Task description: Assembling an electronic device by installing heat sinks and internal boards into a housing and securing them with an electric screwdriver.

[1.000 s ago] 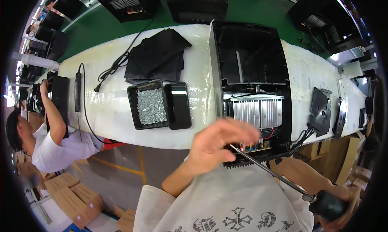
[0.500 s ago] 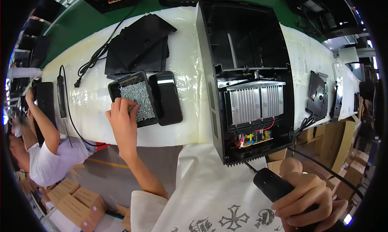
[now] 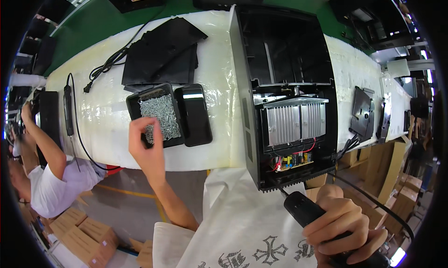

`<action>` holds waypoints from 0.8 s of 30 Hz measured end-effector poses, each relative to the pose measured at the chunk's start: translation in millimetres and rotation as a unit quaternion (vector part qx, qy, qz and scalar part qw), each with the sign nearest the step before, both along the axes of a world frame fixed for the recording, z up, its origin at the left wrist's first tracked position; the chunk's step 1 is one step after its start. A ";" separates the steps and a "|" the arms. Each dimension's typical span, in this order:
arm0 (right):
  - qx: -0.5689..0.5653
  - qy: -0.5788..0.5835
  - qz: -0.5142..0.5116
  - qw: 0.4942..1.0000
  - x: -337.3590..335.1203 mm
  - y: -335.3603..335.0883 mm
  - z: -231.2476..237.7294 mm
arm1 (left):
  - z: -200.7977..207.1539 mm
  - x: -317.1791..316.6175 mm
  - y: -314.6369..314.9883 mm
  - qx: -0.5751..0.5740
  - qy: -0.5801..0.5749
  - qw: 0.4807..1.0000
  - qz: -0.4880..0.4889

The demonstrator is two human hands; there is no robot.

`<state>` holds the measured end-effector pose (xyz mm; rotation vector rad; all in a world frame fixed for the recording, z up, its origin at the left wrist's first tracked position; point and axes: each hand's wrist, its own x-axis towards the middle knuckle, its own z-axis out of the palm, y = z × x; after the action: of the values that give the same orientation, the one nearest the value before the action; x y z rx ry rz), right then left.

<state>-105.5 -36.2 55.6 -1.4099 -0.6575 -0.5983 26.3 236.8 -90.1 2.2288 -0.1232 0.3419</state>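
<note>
My left hand [image 3: 149, 146] is over the near-left part of a black tray [image 3: 135, 110] of small silver screws [image 3: 164, 113]. Its fingers are curled together in a pinch; whatever they hold is too small to make out. Low on the right, my right hand [image 3: 343, 226] is wrapped around a black corded electric screwdriver [image 3: 301, 211]. The driver's bit points up and left at the near edge of an open black housing [image 3: 250, 132], where its tip is hard to see. Inside the housing are finned silver heat sinks [image 3: 283, 123] and a small circuit board [image 3: 294, 160] with red wires.
Beside the screws lies a shallow black tray [image 3: 196, 123], and behind them a stack of black panels [image 3: 161, 53]. A black cable [image 3: 109, 67] and another long driver [image 3: 68, 107] lie to the left. A co-worker [image 3: 58, 179] works at far left. Cardboard boxes [image 3: 86, 235] stand below the table.
My left hand has lifted slightly from the screws and shifted right, its fingers curling closed. My right hand and the screwdriver have moved a little left and up.
</note>
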 end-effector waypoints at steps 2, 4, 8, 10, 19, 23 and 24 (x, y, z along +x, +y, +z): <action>-0.039 0.011 0.022 0.999 -2.5 -2.6 13.4 | 7.2 -11.2 -22.8 -0.219 -0.014 0.972 -0.084; -0.031 -0.002 0.016 0.999 6.3 9.3 7.4 | 9.0 -32.4 -59.7 -0.399 0.007 0.897 -0.187; -0.059 0.093 0.216 0.970 22.8 -0.9 13.9 | -2.6 -76.1 -142.1 -0.623 0.073 0.751 -0.206; -0.070 0.093 0.209 0.971 16.0 5.2 17.0 | 1.2 -84.1 -154.0 -0.631 0.027 0.754 -0.180; -0.041 0.037 0.257 0.965 29.9 10.6 0.4 | 19.0 -85.0 -146.9 -0.586 0.055 0.776 -0.227; -0.012 0.102 0.305 0.947 31.3 10.0 3.6 | 20.3 -85.2 -149.3 -0.586 0.067 0.770 -0.243; 0.009 0.117 0.303 0.946 30.7 11.2 5.2 | 19.8 -84.9 -150.2 -0.576 0.055 0.777 -0.247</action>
<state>-74.8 -24.9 60.9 -1.1534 -0.8389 0.0498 -58.5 86.6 -70.3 0.9225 -0.3253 -0.0422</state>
